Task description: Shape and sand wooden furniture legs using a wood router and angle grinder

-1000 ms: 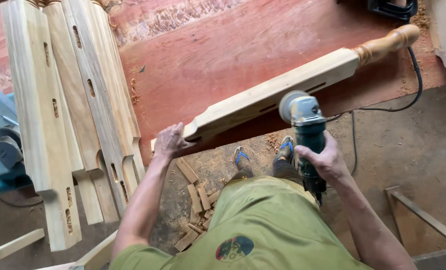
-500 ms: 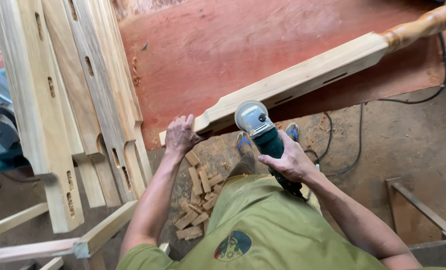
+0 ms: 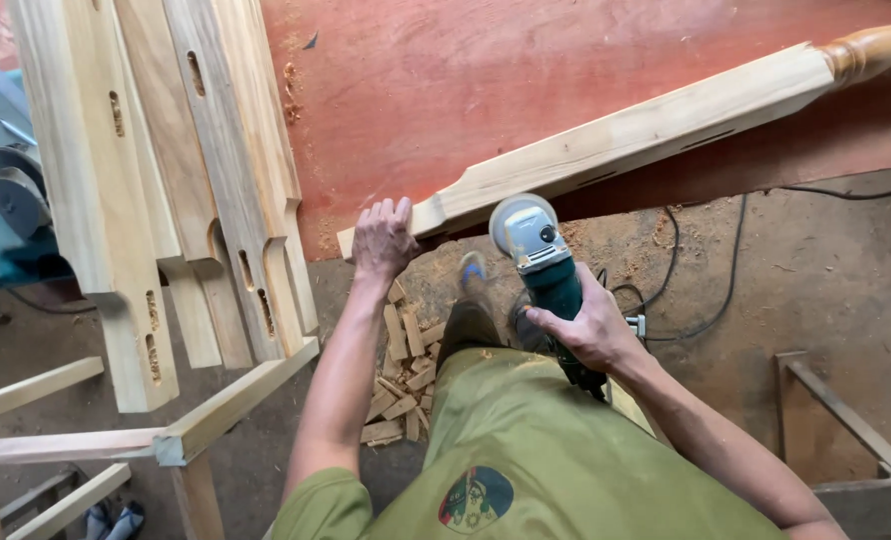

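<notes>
Fingers of the left hand [image 3: 384, 238] rest flat on one wooden post [image 3: 626, 135]; the right hand [image 3: 588, 325] grips one angle grinder [image 3: 541, 255].

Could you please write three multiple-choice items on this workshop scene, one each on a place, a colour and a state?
1. Where does the left hand rest?
A. on the near end of the pale wooden post
B. on the floor
C. on the red board

2. What colour is the body of the grinder?
A. yellow
B. dark green
C. white

3. How is the grinder held?
A. lying on the floor
B. hanging by its cord
C. gripped in the right hand, disc beside the post

Answers: 1 A, the fingers lie on the post's end. 2 B, its housing is dark green. 3 C, the right hand wraps its body.
</notes>
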